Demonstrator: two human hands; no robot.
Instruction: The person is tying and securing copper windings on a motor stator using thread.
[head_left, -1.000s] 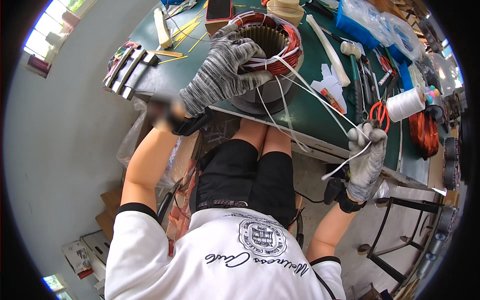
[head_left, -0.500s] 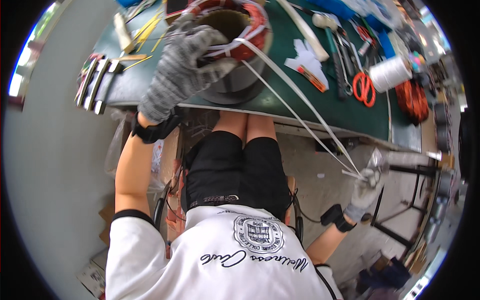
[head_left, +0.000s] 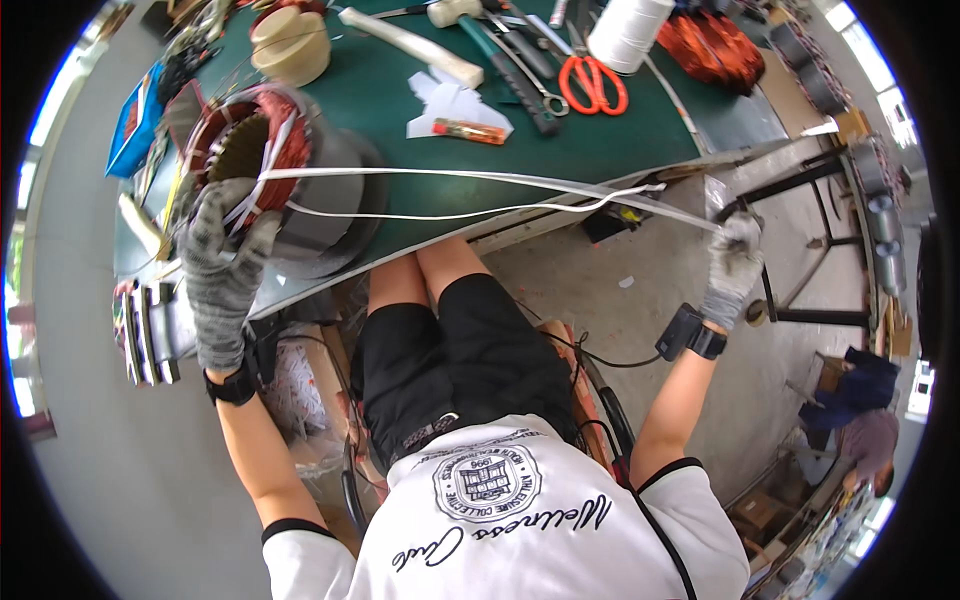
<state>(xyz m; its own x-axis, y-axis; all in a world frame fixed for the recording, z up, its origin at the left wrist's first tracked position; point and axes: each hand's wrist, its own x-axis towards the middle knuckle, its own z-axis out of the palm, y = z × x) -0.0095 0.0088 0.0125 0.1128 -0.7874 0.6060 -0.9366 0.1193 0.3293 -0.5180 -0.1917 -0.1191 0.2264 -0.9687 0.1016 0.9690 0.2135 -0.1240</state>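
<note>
A motor stator, a grey cylinder with red-brown copper windings around its open end, sits at the left of the bench's near edge. My left hand, in a grey knit glove, grips its near rim, with the fingertips partly hidden at the opening. White lacing tape is looped around the windings and runs taut to the right. My right hand, also gloved, is closed on that tape beyond the bench edge. A second length of tape bows below the first, its end loose short of my right hand.
On the green bench lie orange-handled scissors, a mallet, a utility knife on white paper, a white thread spool and copper wire coils. A black metal frame stands at right.
The view has swung, so the stator and bench appear farther left. My right hand still pulls tape out to the right. One tape end, formerly near that hand, now hangs loose away from it.
</note>
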